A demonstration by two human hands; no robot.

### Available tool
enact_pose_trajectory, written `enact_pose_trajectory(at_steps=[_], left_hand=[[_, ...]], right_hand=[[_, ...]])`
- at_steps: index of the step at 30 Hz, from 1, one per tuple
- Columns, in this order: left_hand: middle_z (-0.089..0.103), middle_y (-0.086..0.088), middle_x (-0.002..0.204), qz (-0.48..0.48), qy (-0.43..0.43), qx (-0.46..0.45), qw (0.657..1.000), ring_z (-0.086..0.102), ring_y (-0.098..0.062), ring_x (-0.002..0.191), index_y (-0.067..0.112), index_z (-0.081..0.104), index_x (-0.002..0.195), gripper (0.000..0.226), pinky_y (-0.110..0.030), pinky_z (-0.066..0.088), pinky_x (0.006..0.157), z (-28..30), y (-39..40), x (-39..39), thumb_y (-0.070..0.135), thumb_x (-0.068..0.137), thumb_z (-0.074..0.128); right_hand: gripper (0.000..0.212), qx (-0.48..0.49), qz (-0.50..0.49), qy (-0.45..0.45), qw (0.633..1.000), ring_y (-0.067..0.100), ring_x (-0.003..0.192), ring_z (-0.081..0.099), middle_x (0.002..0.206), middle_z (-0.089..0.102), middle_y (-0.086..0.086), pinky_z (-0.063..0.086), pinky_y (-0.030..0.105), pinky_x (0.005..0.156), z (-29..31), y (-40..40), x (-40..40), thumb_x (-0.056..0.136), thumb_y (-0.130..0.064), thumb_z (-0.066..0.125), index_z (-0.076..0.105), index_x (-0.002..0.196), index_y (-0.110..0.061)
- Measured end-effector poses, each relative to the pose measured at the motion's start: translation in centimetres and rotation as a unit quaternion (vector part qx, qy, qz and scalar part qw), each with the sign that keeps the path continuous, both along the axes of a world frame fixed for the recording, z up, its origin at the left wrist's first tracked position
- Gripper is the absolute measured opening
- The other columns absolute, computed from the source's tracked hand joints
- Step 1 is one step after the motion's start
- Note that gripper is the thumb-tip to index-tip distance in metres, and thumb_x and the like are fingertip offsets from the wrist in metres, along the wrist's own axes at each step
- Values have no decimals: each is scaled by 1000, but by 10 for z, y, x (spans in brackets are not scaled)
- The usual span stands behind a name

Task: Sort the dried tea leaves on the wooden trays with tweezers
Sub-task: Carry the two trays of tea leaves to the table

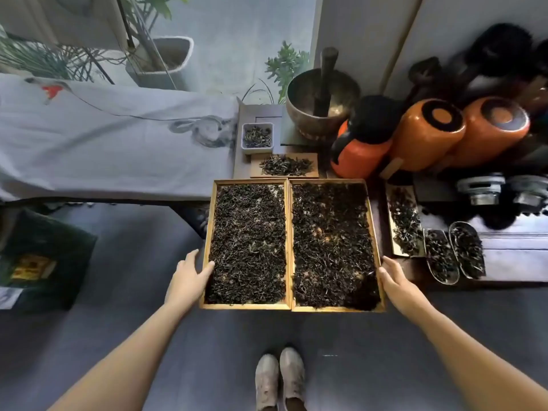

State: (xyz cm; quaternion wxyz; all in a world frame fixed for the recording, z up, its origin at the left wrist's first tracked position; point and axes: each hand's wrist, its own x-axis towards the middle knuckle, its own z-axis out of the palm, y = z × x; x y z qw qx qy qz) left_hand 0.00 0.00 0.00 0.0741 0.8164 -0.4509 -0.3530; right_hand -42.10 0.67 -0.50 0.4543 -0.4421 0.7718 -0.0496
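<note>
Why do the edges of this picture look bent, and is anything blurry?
Head view: the wide-angle lens bows the wooden trays and stretches the forearms; soft daylight, no harsh glare; the dark objects at top right are murky, while the tea leaves between the hands show moderate detail.

Orange jars [427, 134] crowding trays' [292, 244] right

A brass bowl [321, 93] stands beside orange jars [427, 134].

Two long wooden trays, the left tray [211, 221] and the right tray [374, 232], sit side by side, touching, full of dark dried tea leaves [329, 244].
</note>
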Motion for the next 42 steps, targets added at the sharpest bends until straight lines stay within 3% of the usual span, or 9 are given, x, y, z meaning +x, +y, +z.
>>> enact_pose_trajectory(at_steps=[6, 11, 17, 20, 26, 30, 34, 38, 42], left_hand=[[58, -3, 126, 43, 73, -3, 996, 52, -25, 115, 31, 41, 133, 48, -36, 38, 85, -24, 4, -1, 55, 92, 38], [56, 9, 124, 99, 148, -59, 982, 49, -15, 114, 35, 47, 126, 37, -34, 35, 91, -40, 9, -5, 49, 96, 32], [56, 19, 117, 141, 216, -84, 962, 48, -3, 113, 40, 49, 124, 35, -26, 33, 91, -50, 18, -5, 48, 98, 26], [58, 20, 116, 157, 235, -98, 954, 50, -1, 112, 39, 52, 122, 35, -21, 34, 89, -52, 18, -7, 46, 99, 27], [58, 34, 105, 169, 250, -109, 947, 48, 14, 105, 51, 52, 113, 29, -12, 34, 81, -50, 20, -10, 49, 98, 27], [51, 46, 108, 144, 252, -122, 949, 40, 30, 102, 54, 45, 124, 33, -7, 30, 84, -51, 20, -8, 48, 98, 25], [51, 41, 112, 145, 260, -127, 946, 40, 28, 104, 52, 43, 129, 36, -7, 29, 85, -54, 20, -6, 52, 97, 27], [53, 32, 119, 161, 270, -130, 940, 45, 16, 111, 48, 43, 131, 38, -11, 32, 90, -56, 21, -7, 53, 96, 30], [54, 37, 114, 164, 271, -134, 939, 44, 28, 100, 48, 45, 129, 37, -4, 32, 80, -56, 21, -8, 54, 95, 31]], right_hand=[[44, -68, -96, -97, 988, 20, 132, 39, 143, 44, -4, 27, 31, 101, -17, 11, 6, 98, -43, 34, 28, 141, -43], [36, -122, -136, -132, 974, 3, 121, 38, 133, 46, -20, 28, 28, 95, -26, 21, 16, 97, -48, 31, 36, 132, -55], [38, -166, -195, -180, 950, -4, 126, 38, 137, 45, -23, 29, 22, 100, -33, 29, 24, 98, -46, 31, 41, 135, -46], [32, -176, -215, -207, 938, -7, 126, 38, 136, 46, -26, 28, 22, 104, -38, 28, 26, 98, -44, 34, 46, 126, -53], [35, -167, -247, -274, 914, -3, 126, 42, 133, 51, -23, 28, 34, 111, -54, 28, 20, 97, -44, 37, 46, 132, -44], [31, -162, -241, -301, 909, -5, 120, 49, 126, 56, -25, 35, 28, 102, -55, 27, 19, 97, -47, 37, 52, 123, -49], [30, -168, -235, -319, 903, -11, 117, 48, 122, 56, -31, 37, 20, 95, -54, 25, 20, 99, -42, 34, 55, 118, -52], [38, -159, -233, -322, 904, 3, 127, 44, 136, 50, -18, 32, 37, 108, -60, 24, 14, 96, -49, 36, 44, 133, -46], [38, -150, -248, -308, 906, 6, 124, 49, 132, 55, -15, 35, 41, 107, -64, 24, 13, 94, -51, 39, 46, 132, -46]])
